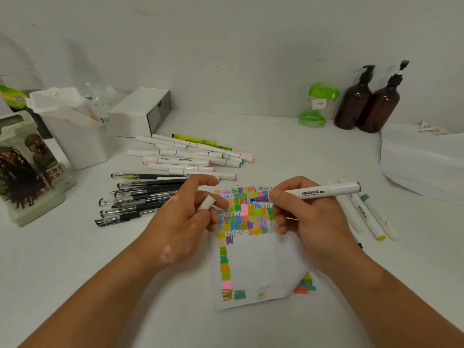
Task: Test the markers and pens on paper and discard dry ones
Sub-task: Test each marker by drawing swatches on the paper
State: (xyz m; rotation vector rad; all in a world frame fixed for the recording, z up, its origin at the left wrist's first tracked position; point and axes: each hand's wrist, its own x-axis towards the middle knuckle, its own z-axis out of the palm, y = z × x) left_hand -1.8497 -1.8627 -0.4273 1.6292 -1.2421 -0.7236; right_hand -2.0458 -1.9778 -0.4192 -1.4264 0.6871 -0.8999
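My right hand (pixel 305 217) grips a white purple-tipped marker (pixel 324 191), its uncapped purple nib over the upper rows of colour patches on the test paper (pixel 256 262). My left hand (pixel 183 222) pinches the marker's white cap (pixel 207 203) just left of the paper. A heap of white markers (pixel 190 156) lies behind my left hand, and a row of black gel pens (pixel 135 197) lies to its left. Three more white markers (pixel 364 212) lie right of the paper, partly hidden behind my right hand.
A white bin (pixel 75 131) and a white drawer box (pixel 143 111) stand at the back left, with a decorated holder (pixel 27 167) beside them. Two brown pump bottles (pixel 369 101) and a green jar (pixel 316 106) stand at the back right. Stacked white paper (pixel 424 162) lies far right.
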